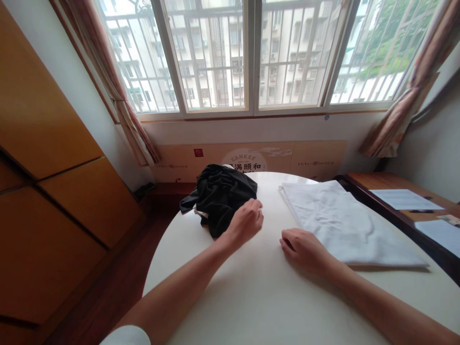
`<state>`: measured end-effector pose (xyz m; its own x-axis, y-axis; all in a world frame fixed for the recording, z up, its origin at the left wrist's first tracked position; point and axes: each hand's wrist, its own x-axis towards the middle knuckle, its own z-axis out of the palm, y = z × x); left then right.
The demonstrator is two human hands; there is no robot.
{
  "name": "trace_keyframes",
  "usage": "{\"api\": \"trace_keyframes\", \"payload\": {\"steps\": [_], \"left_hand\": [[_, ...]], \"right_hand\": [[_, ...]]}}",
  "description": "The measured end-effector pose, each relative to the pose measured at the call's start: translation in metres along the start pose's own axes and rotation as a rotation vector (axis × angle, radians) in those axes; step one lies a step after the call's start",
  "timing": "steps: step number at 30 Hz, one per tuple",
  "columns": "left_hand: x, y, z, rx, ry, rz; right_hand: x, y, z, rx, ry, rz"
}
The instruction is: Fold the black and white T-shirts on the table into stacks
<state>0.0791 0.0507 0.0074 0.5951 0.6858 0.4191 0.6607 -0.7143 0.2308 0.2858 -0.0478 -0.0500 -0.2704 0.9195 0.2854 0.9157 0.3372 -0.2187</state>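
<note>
A crumpled black garment (224, 196) lies heaped on the round white table (251, 297), with a bit of white fabric showing at its left edge. My left hand (246, 219) is closed, its fingers curled, just in front of the heap's right side; nothing shows in it. On the tabletop rests my right hand (304, 248), loosely closed, with a hollow between the fingers and nothing in it. Beside it, on the right, a white cloth (345, 225) lies folded flat with a few wrinkles. The inner sides of both hands are partly hidden.
To the right, a wooden desk (384, 184) holds sheets of paper (406, 199) and a dark pen (421, 211). An orange-brown cabinet (72, 201) stands on the left. Behind the table are a printed board (316, 155), a barred window (212, 57) and tied curtains (391, 124).
</note>
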Motion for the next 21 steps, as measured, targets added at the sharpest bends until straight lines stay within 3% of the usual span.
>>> {"api": "trace_keyframes", "payload": {"steps": [3,7,10,12,17,19,21], "left_hand": [[0.032,-0.027,-0.022,0.181,0.109,-0.166],[0.05,-0.062,-0.029,0.328,0.02,-0.423],[0.047,-0.077,-0.024,0.315,0.016,-0.418],[0.044,-0.081,-0.025,0.283,0.109,-0.355],[0.048,-0.062,-0.059,0.011,0.445,-0.131],[0.048,-0.039,-0.078,-0.169,0.477,-0.033],[0.045,-0.01,-0.093,-0.336,0.413,0.033]], "right_hand": [[0.0,0.002,-0.001,0.021,0.001,0.016],[0.0,0.003,-0.002,0.072,0.018,0.048],[0.0,0.005,-0.001,0.131,0.025,0.054],[0.0,0.007,-0.001,0.19,0.018,0.073],[0.003,0.012,-0.006,0.49,0.082,0.179],[0.004,0.014,-0.009,0.629,0.213,0.212],[0.003,0.016,-0.011,0.722,0.352,0.213]]}}
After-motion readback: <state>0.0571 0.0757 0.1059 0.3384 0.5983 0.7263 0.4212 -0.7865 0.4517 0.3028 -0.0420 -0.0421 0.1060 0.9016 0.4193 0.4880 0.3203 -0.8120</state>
